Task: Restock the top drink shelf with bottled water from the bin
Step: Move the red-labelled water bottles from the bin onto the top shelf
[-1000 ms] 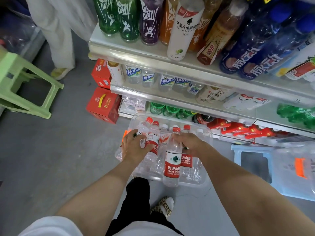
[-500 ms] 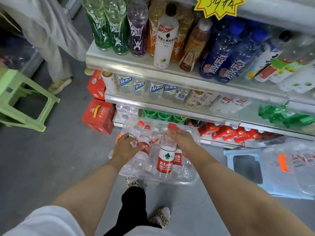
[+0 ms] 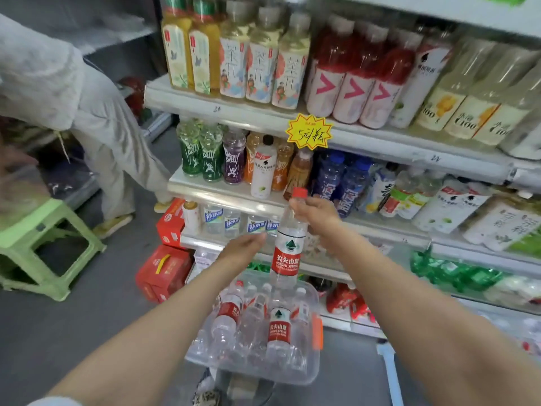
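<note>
My right hand (image 3: 317, 213) pinches a clear water bottle (image 3: 288, 244) by its neck, just under the red cap. The bottle has a red label and hangs upright in the air above the bin. My left hand (image 3: 244, 247) is raised beside it on the left, fingers stretched out toward the bottle's shoulder, holding nothing. Below them sits the clear plastic bin (image 3: 314, 364) with several more red-labelled water bottles (image 3: 278, 329) standing in it. The highest shelf in view (image 3: 257, 115) carries rows of tea and red drink bottles.
Lower shelves (image 3: 222, 190) are packed with coloured drinks, and a yellow price tag (image 3: 308, 135) hangs from one edge. Red cartons (image 3: 164, 266) sit on the floor at the shelf's left end. A green stool (image 3: 44, 244) stands left. Another person (image 3: 96, 136) in pale clothes bends there.
My right hand has lifted one water bottle out of the bin. My left hand let go of the bottles in the bin and rose, empty. The view tilted up toward higher shelves.
</note>
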The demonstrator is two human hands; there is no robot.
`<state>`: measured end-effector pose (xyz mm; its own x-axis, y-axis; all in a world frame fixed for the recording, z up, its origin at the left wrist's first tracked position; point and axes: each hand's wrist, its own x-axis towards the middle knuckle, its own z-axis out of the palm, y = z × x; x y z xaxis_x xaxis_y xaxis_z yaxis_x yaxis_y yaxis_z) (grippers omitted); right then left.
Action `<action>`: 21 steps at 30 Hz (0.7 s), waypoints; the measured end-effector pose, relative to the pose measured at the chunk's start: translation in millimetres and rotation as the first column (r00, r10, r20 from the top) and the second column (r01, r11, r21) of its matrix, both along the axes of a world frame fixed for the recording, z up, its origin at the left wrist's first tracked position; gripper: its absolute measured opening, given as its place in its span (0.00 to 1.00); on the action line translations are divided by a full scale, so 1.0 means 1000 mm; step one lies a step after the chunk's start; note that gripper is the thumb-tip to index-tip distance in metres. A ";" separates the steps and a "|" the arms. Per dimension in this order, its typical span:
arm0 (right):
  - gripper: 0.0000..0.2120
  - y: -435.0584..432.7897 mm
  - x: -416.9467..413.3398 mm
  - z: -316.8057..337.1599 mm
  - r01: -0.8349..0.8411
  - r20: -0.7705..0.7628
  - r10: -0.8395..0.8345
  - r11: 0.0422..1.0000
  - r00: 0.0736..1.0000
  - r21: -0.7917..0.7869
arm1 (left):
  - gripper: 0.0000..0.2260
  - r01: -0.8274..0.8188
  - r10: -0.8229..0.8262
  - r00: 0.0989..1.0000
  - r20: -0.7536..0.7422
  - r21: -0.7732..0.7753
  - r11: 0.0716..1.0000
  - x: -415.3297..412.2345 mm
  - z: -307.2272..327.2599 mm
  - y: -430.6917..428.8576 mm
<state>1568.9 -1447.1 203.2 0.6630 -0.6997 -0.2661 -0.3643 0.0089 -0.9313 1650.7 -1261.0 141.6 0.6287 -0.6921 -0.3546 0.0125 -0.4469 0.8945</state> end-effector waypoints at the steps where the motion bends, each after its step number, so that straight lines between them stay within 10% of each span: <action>1: 0.20 -0.003 0.004 0.023 0.008 0.040 -0.006 0.999 0.999 -0.045 | 0.36 0.003 -0.004 1.000 -0.004 -0.049 0.999 0.000 0.016 -0.006; 9: 0.09 -0.031 0.033 0.202 0.052 0.292 0.051 0.942 0.955 -0.332 | 0.23 0.120 -0.101 0.993 0.067 -0.415 0.902 0.018 0.154 -0.044; 21: 0.14 -0.029 0.093 0.423 0.094 0.529 0.195 0.877 0.826 -0.471 | 0.31 0.256 -0.092 0.958 0.272 -0.660 0.706 0.109 0.341 -0.073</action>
